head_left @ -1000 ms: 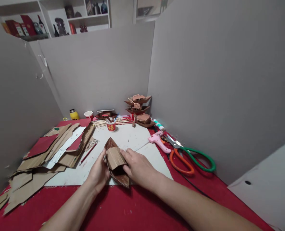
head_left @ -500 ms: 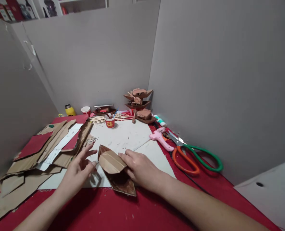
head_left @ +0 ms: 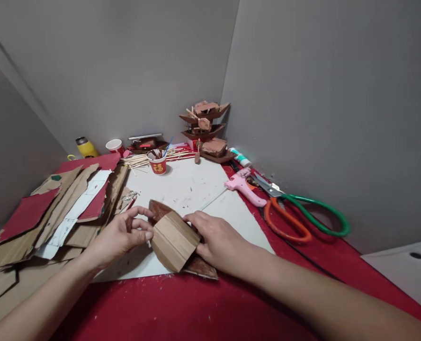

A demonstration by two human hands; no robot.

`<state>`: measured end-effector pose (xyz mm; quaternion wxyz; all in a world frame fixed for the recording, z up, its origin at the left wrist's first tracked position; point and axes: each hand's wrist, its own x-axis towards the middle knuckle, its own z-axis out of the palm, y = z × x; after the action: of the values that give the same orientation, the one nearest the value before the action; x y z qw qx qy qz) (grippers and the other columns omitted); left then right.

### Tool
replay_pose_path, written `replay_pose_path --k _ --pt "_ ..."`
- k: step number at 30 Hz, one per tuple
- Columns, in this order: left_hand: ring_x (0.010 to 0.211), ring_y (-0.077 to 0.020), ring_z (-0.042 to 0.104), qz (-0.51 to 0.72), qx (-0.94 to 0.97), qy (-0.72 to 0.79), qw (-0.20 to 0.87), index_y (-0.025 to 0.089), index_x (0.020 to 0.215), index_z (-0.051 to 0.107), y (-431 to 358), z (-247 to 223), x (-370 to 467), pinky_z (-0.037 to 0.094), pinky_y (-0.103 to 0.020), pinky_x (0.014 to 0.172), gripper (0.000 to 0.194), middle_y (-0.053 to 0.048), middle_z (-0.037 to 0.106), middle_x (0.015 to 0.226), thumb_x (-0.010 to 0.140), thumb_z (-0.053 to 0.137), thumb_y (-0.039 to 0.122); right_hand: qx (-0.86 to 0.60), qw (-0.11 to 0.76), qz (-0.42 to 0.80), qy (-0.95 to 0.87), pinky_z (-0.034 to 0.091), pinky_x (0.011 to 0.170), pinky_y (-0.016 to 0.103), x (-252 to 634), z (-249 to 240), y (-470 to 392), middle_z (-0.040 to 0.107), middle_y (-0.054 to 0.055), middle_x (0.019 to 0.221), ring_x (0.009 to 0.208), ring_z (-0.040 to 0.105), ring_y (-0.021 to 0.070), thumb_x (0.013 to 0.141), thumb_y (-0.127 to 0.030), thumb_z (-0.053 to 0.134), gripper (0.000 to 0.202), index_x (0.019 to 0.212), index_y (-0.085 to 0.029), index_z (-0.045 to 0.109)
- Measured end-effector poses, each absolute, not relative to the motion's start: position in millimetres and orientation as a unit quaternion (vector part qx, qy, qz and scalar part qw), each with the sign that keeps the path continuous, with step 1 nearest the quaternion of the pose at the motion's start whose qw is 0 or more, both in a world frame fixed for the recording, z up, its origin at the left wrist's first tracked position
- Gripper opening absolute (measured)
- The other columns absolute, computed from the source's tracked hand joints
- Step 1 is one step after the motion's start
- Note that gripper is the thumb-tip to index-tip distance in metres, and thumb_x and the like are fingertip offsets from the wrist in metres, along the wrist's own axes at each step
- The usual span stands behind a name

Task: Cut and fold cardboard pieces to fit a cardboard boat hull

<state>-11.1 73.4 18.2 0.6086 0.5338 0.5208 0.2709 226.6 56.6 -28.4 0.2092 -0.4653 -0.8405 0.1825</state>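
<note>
A small brown model boat (head_left: pixel 203 267) of cardboard lies slantwise in front of me, its pointed ends at upper left and lower right. Over its middle sits a creased, unpainted cardboard piece (head_left: pixel 174 240), bent like a roof. My left hand (head_left: pixel 130 232) has its thumb and fingertips closed at the piece's left edge. From the other side, my right hand (head_left: pixel 213 237) grips the piece's right edge against the boat, with the fingers partly hiding that side. White paper (head_left: pixel 167 189) lies beneath the boat's far part.
Cardboard sheets (head_left: pixel 64 213) are piled at the left. On the right lie a pink glue gun (head_left: pixel 246 189) and large scissors (head_left: pixel 288 222) with orange and green handles. Behind stand a red paper cup (head_left: pixel 158 166), wooden sticks (head_left: pixel 135 162) and stacked model boats (head_left: pixel 205 125).
The boat and cardboard piece have turned and the piece shows more of its top. My left hand has moved in from beside the boat to the piece's edge. The view has tilted down.
</note>
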Motion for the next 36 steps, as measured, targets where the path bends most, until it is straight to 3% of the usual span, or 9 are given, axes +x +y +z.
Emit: replay_pose_path --k 4,7,11,16,20,23,26,31,36 --pt "0.042 -0.003 0.038 0.225 0.544 0.508 0.629 0.02 0.099 0.062 81.5 20.3 -7.6 0.024 -0.016 0.036 0.04 0.004 0.059 0.077 0.064 0.08 0.028 -0.517 0.143 0.205 -0.819 0.043 0.068 0.027 224.4 -23.1 59.8 0.062 0.007 0.087 0.076 0.058 0.0187 0.069 -0.002 0.053 0.03 0.095 -0.014 0.063" --pt "0.041 -0.0028 0.035 0.181 0.555 0.487 0.65 0.018 0.096 0.065 87.8 22.8 -7.0 0.025 -0.016 0.036 0.032 0.003 0.058 0.074 0.068 0.077 0.027 -0.517 0.124 0.219 -0.818 0.041 0.065 0.025 225.0 -17.1 62.0 0.06 0.005 0.085 0.074 0.057 0.017 0.07 -0.002 0.052 0.027 0.091 -0.015 0.064" --pt "0.039 -0.0043 0.034 0.164 0.546 0.467 0.676 0.017 0.082 0.065 96.1 30.4 -8.8 0.027 -0.016 0.038 0.019 0.006 0.051 0.052 0.069 0.075 0.026 -0.501 0.136 0.214 -0.827 0.044 0.069 0.028 230.8 -14.2 62.5 0.059 0.007 0.091 0.079 0.057 0.0194 0.073 -0.007 0.056 0.032 0.104 -0.014 0.063" --pt "0.042 -0.0054 0.039 0.213 0.543 0.443 0.681 0.017 0.078 0.064 105.6 40.0 -9.3 0.03 -0.016 0.036 0.018 0.004 0.054 0.059 0.067 0.076 0.025 -0.498 0.229 0.215 -0.808 0.044 0.092 0.039 240.1 -14.8 65.1 0.057 0.014 0.119 0.106 0.054 0.026 0.074 -0.017 0.063 0.07 0.139 -0.013 0.038" --pt "0.045 -0.0071 0.043 0.256 0.557 0.433 0.661 0.017 0.076 0.062 113.0 38.4 -5.2 0.034 -0.017 0.04 0.016 0.004 0.053 0.057 0.067 0.074 0.024 -0.473 0.273 0.367 -0.753 0.05 0.072 0.029 237.3 -8.9 70.6 0.066 0.005 0.1 0.081 0.061 0.0183 0.08 -0.017 0.058 0.06 0.138 -0.019 0.041" --pt "0.046 -0.0078 0.045 0.29 0.569 0.434 0.635 0.016 0.073 0.061 116.8 34.5 0.2 0.037 -0.019 0.044 0.012 0.004 0.053 0.054 0.067 0.07 0.022 -0.44 0.298 0.413 -0.74 0.048 0.066 0.025 234.2 -7.6 73.4 0.066 0.003 0.097 0.078 0.059 0.0168 0.083 -0.02 0.055 0.048 0.131 -0.02 0.049" --pt "0.045 -0.0082 0.044 0.323 0.564 0.438 0.621 0.017 0.07 0.06 117.0 30.7 4.3 0.038 -0.02 0.045 0.009 0.005 0.052 0.051 0.065 0.066 0.021 -0.516 0.301 0.316 -0.737 0.048 0.067 0.03 237.0 -13.3 74.9 0.066 0.005 0.093 0.074 0.059 0.0184 0.081 -0.022 0.057 0.057 0.136 -0.018 0.044" --pt "0.043 -0.0092 0.045 0.349 0.561 0.44 0.608 0.017 0.068 0.058 112.3 22.8 7.1 0.04 -0.021 0.044 0.009 0.005 0.052 0.049 0.066 0.065 0.022 -0.548 0.325 0.062 -0.768 0.048 0.07 0.036 244.7 -20.4 73.9 0.061 0.01 0.103 0.081 0.058 0.0236 0.081 -0.022 0.055 0.078 0.148 -0.017 0.017" --pt "0.049 -0.0085 0.046 0.32 0.56 0.386 0.66 0.017 0.074 0.056 104.9 16.8 11.0 0.038 -0.021 0.05 0.019 0.004 0.053 0.058 0.067 0.073 0.025 -0.486 0.304 -0.027 -0.819 0.048 0.068 0.035 248.1 -18.9 73.3 0.062 0.012 0.09 0.082 0.059 0.0253 0.08 -0.009 0.046 0.049 0.129 -0.012 0.05"
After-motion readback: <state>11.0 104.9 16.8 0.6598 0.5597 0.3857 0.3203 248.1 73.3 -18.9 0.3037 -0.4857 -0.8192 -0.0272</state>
